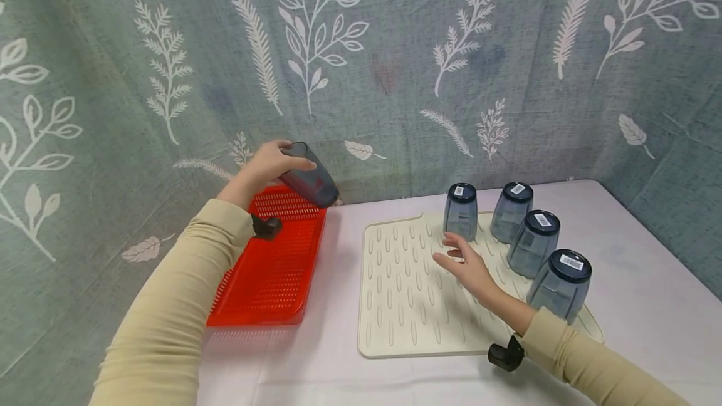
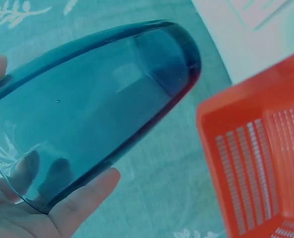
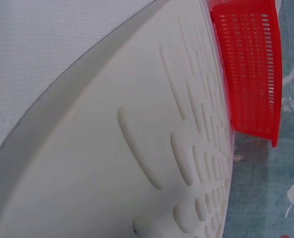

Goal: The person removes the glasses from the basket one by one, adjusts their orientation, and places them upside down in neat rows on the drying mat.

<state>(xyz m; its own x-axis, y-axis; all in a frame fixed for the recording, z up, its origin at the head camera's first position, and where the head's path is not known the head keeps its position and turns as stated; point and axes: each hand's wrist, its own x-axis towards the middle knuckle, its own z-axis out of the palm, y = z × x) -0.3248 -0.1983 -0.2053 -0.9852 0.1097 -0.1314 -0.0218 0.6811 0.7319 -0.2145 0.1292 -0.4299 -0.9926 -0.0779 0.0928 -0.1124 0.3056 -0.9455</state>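
We see a leaf-print curtain (image 1: 395, 49) behind a white table (image 1: 637, 293). On the table lies a cream ribbed drying mat (image 1: 406, 306), and just left of it a red slotted basket (image 1: 276, 262). Four blue-grey tumblers stand upside down in a curved row along the mat's far and right side: one at the back (image 1: 461, 210), the next (image 1: 511, 212), a third (image 1: 534, 243), and the nearest (image 1: 561, 286), each with a barcode sticker on its upturned base. We see the left hand (image 1: 265, 165) raised over the far end of the basket, fingers and thumb wrapped around a fifth tumbler (image 1: 310, 175), which is tilted, in the air, not touching the basket. The left wrist view shows fingertips through its wall. The right hand (image 1: 465, 265) sits low over the mat, fingers relaxed and slightly spread, holding nothing, just in front of the back tumbler; we cannot tell if it touches the mat.
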